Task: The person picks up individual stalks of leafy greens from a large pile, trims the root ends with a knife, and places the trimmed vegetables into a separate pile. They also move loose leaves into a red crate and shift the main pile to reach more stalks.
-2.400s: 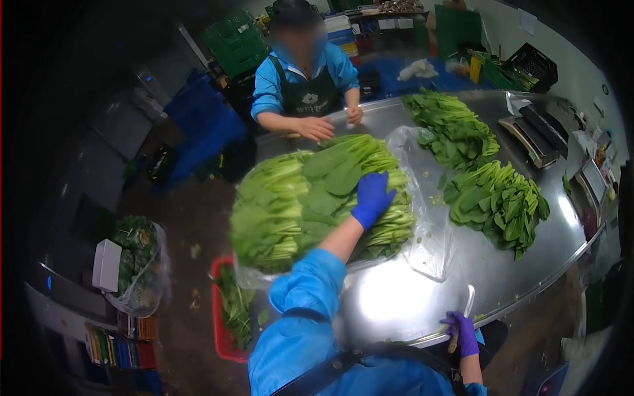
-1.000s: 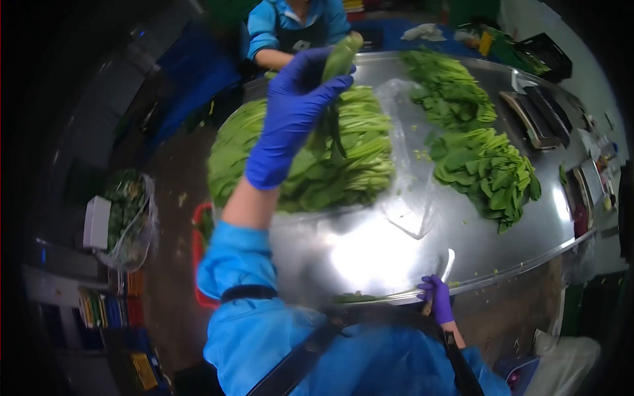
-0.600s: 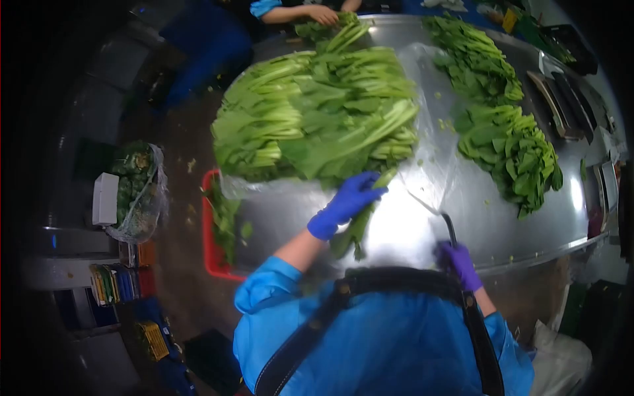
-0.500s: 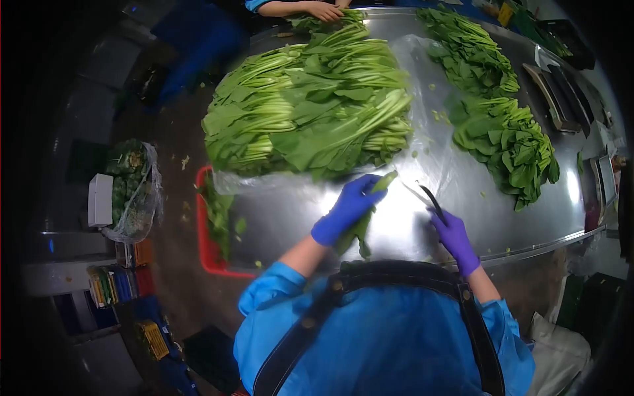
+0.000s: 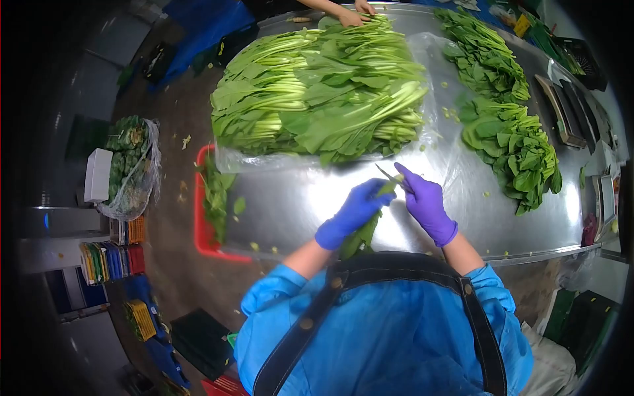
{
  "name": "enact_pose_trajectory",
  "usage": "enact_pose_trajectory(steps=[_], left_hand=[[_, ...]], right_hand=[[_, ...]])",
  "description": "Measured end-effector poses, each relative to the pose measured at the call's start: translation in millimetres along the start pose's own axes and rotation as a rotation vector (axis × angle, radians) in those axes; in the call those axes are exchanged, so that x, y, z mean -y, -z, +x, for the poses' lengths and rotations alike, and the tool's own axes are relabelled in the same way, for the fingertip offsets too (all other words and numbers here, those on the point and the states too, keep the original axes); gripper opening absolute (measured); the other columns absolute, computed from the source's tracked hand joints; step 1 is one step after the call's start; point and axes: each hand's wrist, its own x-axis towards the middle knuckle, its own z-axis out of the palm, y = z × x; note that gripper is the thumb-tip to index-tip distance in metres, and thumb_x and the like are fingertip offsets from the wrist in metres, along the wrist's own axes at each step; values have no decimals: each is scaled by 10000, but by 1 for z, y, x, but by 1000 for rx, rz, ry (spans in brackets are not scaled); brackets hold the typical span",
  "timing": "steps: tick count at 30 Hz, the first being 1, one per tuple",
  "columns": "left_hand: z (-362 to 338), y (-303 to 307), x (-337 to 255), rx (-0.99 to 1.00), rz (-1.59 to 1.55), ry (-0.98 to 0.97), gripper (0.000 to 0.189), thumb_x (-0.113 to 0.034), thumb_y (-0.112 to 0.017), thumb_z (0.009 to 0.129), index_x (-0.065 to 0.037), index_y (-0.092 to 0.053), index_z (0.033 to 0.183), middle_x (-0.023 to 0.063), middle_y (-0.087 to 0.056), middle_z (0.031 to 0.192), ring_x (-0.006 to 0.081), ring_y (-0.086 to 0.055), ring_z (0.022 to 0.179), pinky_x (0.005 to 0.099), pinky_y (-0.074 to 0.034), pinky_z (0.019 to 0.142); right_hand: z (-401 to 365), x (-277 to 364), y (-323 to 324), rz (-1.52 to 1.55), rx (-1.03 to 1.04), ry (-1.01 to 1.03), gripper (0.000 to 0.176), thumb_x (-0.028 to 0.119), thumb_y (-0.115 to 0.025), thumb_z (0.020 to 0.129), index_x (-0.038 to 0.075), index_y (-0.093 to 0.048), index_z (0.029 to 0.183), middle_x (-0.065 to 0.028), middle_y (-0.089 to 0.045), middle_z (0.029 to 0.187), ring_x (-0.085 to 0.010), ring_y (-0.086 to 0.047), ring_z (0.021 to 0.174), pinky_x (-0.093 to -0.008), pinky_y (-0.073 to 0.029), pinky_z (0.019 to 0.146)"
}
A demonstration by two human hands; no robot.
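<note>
Evidently trimming: left hand (image 5: 356, 210) closed round a leafy stalk (image 5: 360, 236); right hand (image 5: 428, 206) grips the knife (image 5: 388, 176); the blade should cut shallowly, clear of the fingers.

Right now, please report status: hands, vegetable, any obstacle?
Left hand holds leafy stalk. Right hand holds knife, blade by its stem end. Big greens pile close beyond.
</note>
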Motion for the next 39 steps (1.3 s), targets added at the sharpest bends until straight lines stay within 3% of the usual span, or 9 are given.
enact_pose_trajectory(steps=[4,11,15,17,19,23,31,37,39], left_hand=[[-6,7,-17,29,-37,19,288,-175,-619,843,3,-587,1068,44,-635,843,107,-583,729,255,-490,635],[0,46,2,179,-289,85,468,-302,-497,926,31,-476,1254,125,-609,1094,188,-587,963,309,-465,867],[4,29,-6,161,90,-55,396,-239,-485,934,20,-515,1232,136,-614,1114,181,-586,1005,289,-453,860],[-4,24,-23,-144,499,-167,347,-185,-495,924,8,-534,1209,142,-638,1056,153,-602,969,283,-457,838],[-3,51,-5,-374,400,-310,313,-185,-476,928,23,-573,1141,133,-647,1019,166,-608,946,297,-459,847],[5,99,-19,-305,-675,-277,432,-334,-440,949,1,-478,1220,159,-571,1149,285,-547,1071,451,-406,976],[27,128,-28,-473,-1062,-193,393,-240,-505,928,3,-438,1230,215,-471,1247,337,-476,1144,547,-391,969],[14,120,-33,-367,-839,-298,355,-163,-571,878,3,-491,1181,112,-567,960,222,-574,858,368,-492,809],[6,99,-50,-353,-278,-207,345,-116,-599,817,1,-533,1135,44,-554,802,135,-554,679,261,-472,654]], right_hand=[[-9,-19,2,-72,118,-87,469,8,-540,753,132,-560,1205,-113,-642,790,-245,-632,661,-339,-508,648],[0,3,17,435,196,-441,379,140,-594,823,101,-578,1200,-24,-591,656,-82,-560,573,-240,-447,551],[32,35,17,671,359,-536,343,251,-649,819,64,-619,1105,13,-562,619,-33,-464,490,-179,-350,424],[27,7,6,677,292,-545,298,249,-650,818,56,-634,1044,10,-557,605,-37,-461,475,-174,-342,407],[22,-25,9,753,281,-732,287,245,-658,814,45,-637,1018,4,-565,603,-44,-478,475,-183,-354,417],[41,-48,23,482,88,-560,522,229,-640,823,53,-475,1286,-60,-620,786,-64,-512,506,-176,-361,412],[160,-75,34,507,-118,-566,502,347,-653,796,-11,-558,1135,-78,-616,826,-93,-463,548,-203,-370,475],[125,-47,46,619,-159,-474,324,260,-674,794,1,-605,977,-57,-617,779,-78,-505,536,-190,-387,444],[97,-27,50,665,-222,-503,283,209,-681,791,8,-609,976,-39,-605,758,-61,-484,500,-187,-380,426]])
